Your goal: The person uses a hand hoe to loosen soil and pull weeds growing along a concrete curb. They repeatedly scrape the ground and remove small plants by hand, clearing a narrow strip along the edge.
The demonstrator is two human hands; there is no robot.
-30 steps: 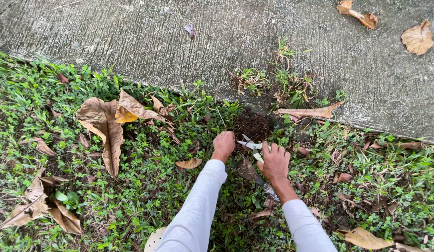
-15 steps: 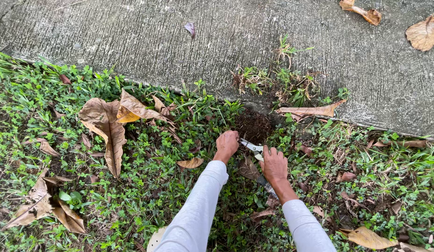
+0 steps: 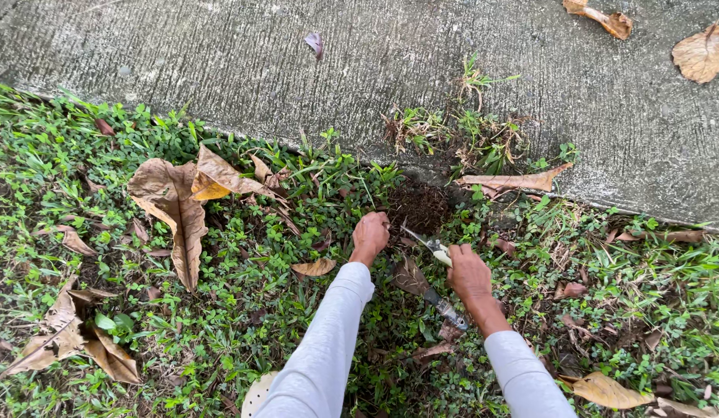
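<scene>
My left hand (image 3: 371, 234) is closed down in the low green ground cover beside a patch of bare dark soil (image 3: 418, 205), seemingly gripping plants there. My right hand (image 3: 468, 272) grips a small hand tool (image 3: 434, 249) with a pale handle and a metal blade that points toward the soil patch. A dark part of the tool (image 3: 448, 308) sticks out behind my wrist. Both arms wear light grey sleeves.
A concrete slab (image 3: 375, 70) runs across the top, with pulled weeds (image 3: 460, 135) lying on its edge. Large dry brown leaves (image 3: 178, 205) lie on the grass at left, more leaves (image 3: 73, 337) at lower left and on the concrete at upper right (image 3: 696, 50).
Both hands stay at the soil patch. The tool blade has shifted slightly and my left hand has pressed a little further into the plants.
</scene>
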